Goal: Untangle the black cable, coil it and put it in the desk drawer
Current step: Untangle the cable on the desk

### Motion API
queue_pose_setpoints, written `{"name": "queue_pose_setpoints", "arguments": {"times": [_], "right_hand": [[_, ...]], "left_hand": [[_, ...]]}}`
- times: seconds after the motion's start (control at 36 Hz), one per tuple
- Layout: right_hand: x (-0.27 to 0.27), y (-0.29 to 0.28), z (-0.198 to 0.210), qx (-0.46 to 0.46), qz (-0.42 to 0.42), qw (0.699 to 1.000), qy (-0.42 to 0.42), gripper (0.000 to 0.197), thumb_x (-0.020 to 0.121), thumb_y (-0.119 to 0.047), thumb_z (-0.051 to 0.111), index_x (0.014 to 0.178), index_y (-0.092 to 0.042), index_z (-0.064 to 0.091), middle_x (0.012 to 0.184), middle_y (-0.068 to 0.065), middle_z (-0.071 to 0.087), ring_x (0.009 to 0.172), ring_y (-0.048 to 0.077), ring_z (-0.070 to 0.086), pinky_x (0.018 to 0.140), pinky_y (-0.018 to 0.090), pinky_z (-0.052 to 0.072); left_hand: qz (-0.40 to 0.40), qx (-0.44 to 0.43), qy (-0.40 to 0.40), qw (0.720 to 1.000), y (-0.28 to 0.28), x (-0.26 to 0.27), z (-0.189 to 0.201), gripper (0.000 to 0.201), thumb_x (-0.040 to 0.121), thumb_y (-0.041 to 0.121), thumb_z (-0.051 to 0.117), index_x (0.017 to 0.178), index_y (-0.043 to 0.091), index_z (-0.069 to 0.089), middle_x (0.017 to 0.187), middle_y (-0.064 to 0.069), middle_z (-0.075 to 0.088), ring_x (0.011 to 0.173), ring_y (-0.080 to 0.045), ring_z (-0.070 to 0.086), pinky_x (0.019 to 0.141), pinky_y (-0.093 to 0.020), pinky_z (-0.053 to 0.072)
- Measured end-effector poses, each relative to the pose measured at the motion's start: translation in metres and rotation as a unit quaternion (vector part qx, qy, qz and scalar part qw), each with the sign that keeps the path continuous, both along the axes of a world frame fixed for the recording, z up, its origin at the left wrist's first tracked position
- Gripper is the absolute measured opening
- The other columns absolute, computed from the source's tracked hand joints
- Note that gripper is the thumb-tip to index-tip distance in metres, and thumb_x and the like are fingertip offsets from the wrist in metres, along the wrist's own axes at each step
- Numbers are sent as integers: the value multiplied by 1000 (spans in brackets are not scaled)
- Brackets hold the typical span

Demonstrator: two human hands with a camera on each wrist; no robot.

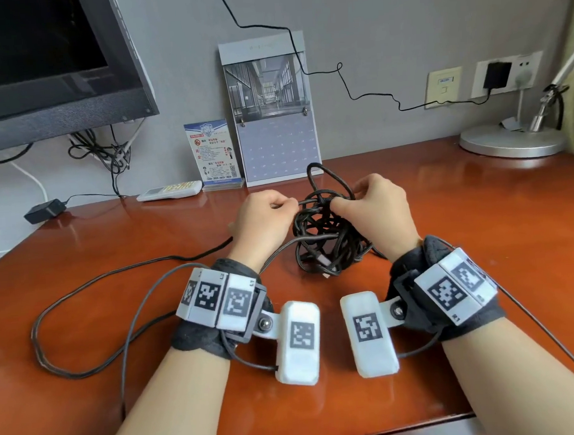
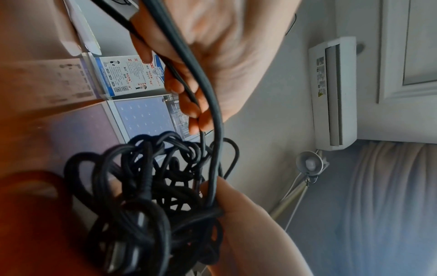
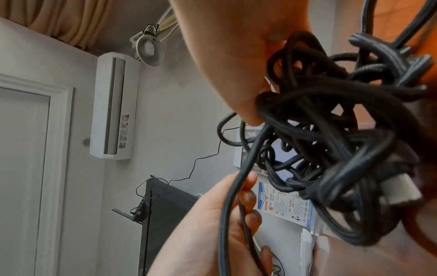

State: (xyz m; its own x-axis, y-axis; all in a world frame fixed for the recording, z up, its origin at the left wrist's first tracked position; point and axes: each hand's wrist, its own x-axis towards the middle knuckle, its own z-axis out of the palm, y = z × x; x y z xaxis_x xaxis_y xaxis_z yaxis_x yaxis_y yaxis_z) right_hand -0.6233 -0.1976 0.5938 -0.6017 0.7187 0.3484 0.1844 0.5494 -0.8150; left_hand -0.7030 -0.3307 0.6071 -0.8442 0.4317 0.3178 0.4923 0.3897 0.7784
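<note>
A tangled bundle of black cable (image 1: pixel 330 238) hangs between both hands just above the red-brown desk (image 1: pixel 446 229), its lowest loops touching the wood. My left hand (image 1: pixel 286 205) pinches strands at the bundle's top left. My right hand (image 1: pixel 341 201) pinches the knot at the top right. In the left wrist view, two strands pass under the left hand's curled fingers (image 2: pixel 187 104) into the bundle (image 2: pixel 146 186). The right wrist view has the right hand's thumb (image 3: pixel 243 104) against the tangle (image 3: pixel 331 130) and a pale plug (image 3: pixel 399 188) sticking out. A dark strand (image 1: pixel 83 288) trails left in a long loop.
A monitor (image 1: pixel 54 63) stands at the back left with a power adapter (image 1: pixel 44 211) and a white remote (image 1: pixel 169 191) below it. A calendar (image 1: pixel 273 118) and a card (image 1: pixel 214 154) lean on the wall. A lamp base (image 1: pixel 511 142) sits at the back right.
</note>
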Motion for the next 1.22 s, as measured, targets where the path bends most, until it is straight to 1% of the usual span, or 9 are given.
{"name": "queue_pose_setpoints", "arguments": {"times": [0.14, 0.22, 0.47, 0.64, 0.75, 0.86, 1.0, 1.11, 1.22], "right_hand": [[-1, -1, 1, 4, 13, 999, 38, 15, 78, -16, 66, 92, -14, 63, 87, 0, 65, 85, 20, 63, 81, 36, 55], [-2, 1, 1, -11, 21, 998, 59, 20, 79, -10, 65, 96, -15, 58, 85, -6, 58, 84, 15, 59, 69, 21, 51], [-8, 0, -4, 24, 9, 996, 86, 18, 80, -3, 59, 90, -17, 55, 80, -8, 54, 68, 3, 49, 54, 5, 36], [-5, -1, -4, 24, 24, 996, 84, 13, 79, -7, 61, 90, -14, 58, 78, -8, 57, 70, 7, 53, 61, 13, 44], [-3, -5, -2, 47, 74, 995, 40, 14, 80, -10, 63, 94, -12, 61, 85, -2, 63, 77, 14, 58, 70, 23, 49], [-1, -6, 0, 65, 81, 994, 21, 14, 83, -10, 63, 95, -15, 63, 80, -6, 59, 82, 17, 59, 76, 28, 50], [0, -6, 1, 70, 74, 995, 18, 14, 83, -13, 64, 96, -16, 68, 82, -3, 65, 86, 22, 64, 83, 38, 53], [0, -6, 2, 78, 71, 994, 27, 2, 79, -16, 69, 80, -16, 67, 75, 1, 69, 76, 22, 65, 75, 39, 55], [-2, -6, 0, 84, 86, 992, 36, 14, 78, -16, 69, 71, -23, 59, 68, -5, 64, 70, 18, 63, 69, 32, 53]], "left_hand": [[-2, 8, -1, 1000, 1, -3, -1, 20, 87, 25, 60, 67, 29, 62, 83, 16, 64, 98, -14, 61, 92, -34, 45], [-20, 15, -15, 1000, 1, -5, -1, 17, 89, 19, 57, 74, 24, 64, 81, 15, 62, 94, -12, 60, 78, -23, 40], [-10, 33, -36, 999, -5, -11, 1, 26, 90, 10, 51, 70, 24, 59, 99, 1, 66, 99, -16, 56, 79, -24, 33], [-44, 13, -28, 999, -7, -6, 4, 25, 88, 22, 53, 64, 14, 52, 76, -1, 56, 79, -16, 49, 72, -31, 33], [-54, -24, -8, 998, -8, -5, 1, 31, 73, 53, 56, 69, 24, 66, 71, 19, 65, 88, -12, 59, 97, -43, 40], [-41, -24, -5, 999, -6, 0, 2, 15, 62, 47, 55, 71, 45, 67, 69, 29, 64, 92, -12, 62, 100, -48, 40], [-30, 3, 21, 999, -2, 2, -2, 9, 63, 40, 56, 60, 39, 64, 66, 23, 65, 86, -14, 63, 96, -48, 43], [-45, -10, 27, 999, -1, 1, -3, 11, 68, 43, 59, 63, 38, 67, 76, 21, 69, 89, -7, 64, 92, -34, 48], [-53, -21, 63, 996, -2, -2, -4, 25, 88, 33, 59, 76, 17, 74, 79, 4, 72, 89, -16, 65, 81, -28, 49]]}}
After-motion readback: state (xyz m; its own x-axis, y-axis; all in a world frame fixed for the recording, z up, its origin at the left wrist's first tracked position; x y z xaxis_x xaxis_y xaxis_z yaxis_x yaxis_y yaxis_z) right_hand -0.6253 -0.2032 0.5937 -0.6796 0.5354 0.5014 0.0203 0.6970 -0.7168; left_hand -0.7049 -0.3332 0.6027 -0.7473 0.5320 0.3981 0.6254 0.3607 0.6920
